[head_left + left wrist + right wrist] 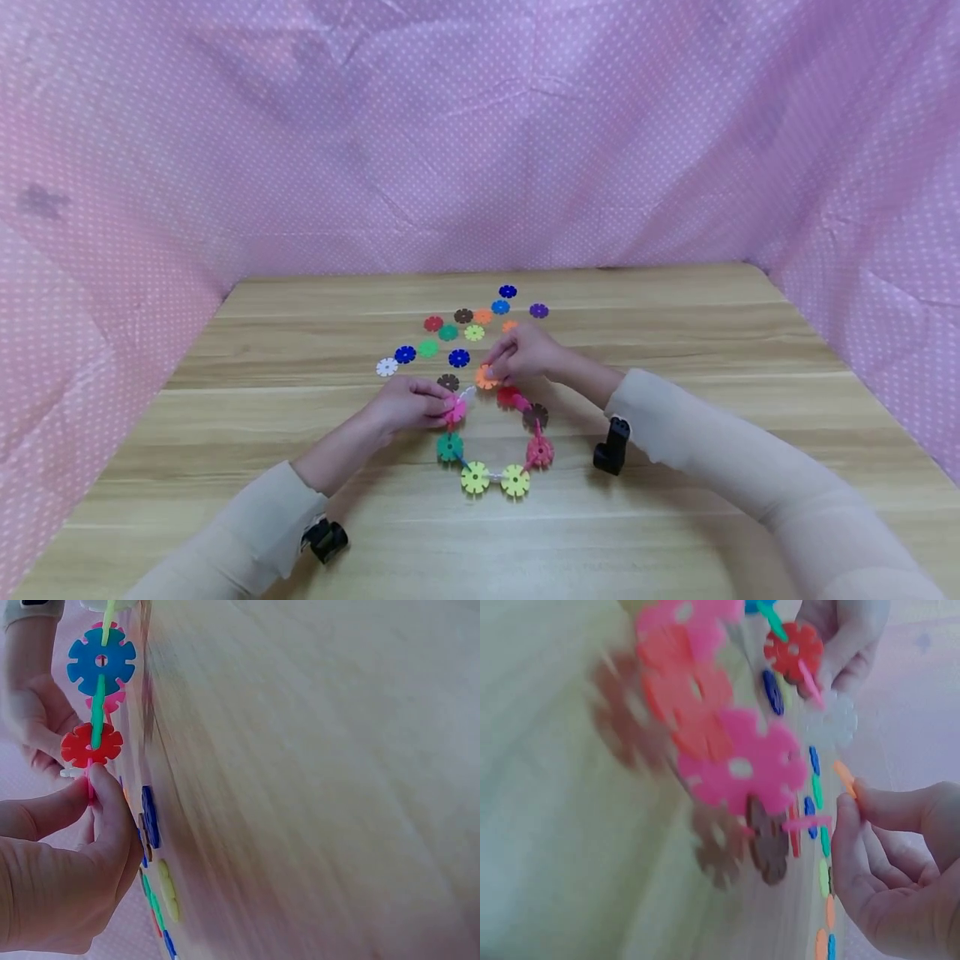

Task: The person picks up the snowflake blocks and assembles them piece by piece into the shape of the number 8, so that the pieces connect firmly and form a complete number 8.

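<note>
A chain of slotted plastic snowflake discs lies in an open loop, its near side marked by a yellow disc (475, 478) and its left side by a green disc (450, 447). At the loop's left end my left hand (405, 407) pinches a pink disc (457, 412) between thumb and fingers. A whitish disc (832, 720) joins on there, beyond the red disc (793, 651). My right hand (525, 353) pinches an orange disc (483, 378) by its edge, close to the whitish one. The chain's other end, with a red disc (507, 397), lies below that hand.
Loose discs are scattered farther back on the wooden table (225, 467), among them a white disc (387, 367), a dark blue disc (459, 358) and a purple disc (538, 311). A brown disc (447, 382) lies just past my left hand. Pink dotted cloth (480, 150) surrounds the table.
</note>
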Motion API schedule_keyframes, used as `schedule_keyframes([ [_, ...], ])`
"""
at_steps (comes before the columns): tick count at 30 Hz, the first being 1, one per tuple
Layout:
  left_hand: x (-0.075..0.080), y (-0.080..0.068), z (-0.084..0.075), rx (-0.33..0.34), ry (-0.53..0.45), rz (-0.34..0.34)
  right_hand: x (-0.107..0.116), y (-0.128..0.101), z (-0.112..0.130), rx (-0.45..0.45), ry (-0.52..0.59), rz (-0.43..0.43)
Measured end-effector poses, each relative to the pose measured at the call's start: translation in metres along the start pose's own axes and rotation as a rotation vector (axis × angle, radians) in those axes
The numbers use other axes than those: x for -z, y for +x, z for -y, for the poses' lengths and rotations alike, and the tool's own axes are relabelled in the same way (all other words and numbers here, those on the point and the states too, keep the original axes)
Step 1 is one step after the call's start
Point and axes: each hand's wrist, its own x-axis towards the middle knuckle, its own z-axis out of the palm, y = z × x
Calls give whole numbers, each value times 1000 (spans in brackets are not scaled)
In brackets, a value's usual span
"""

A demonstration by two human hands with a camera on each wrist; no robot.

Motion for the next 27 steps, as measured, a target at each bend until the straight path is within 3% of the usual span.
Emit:
schedule_keyframes([
  [6, 0, 1, -3, -2, 0, 5, -5, -11, 0, -70, 100, -29],
  [16, -2, 0, -4, -19, 51, 9, -10, -17, -3, -36, 102, -30],
  [27, -11, 0, -4, -36, 117, -75, -14, -20, -2, -28, 115, -36],
])
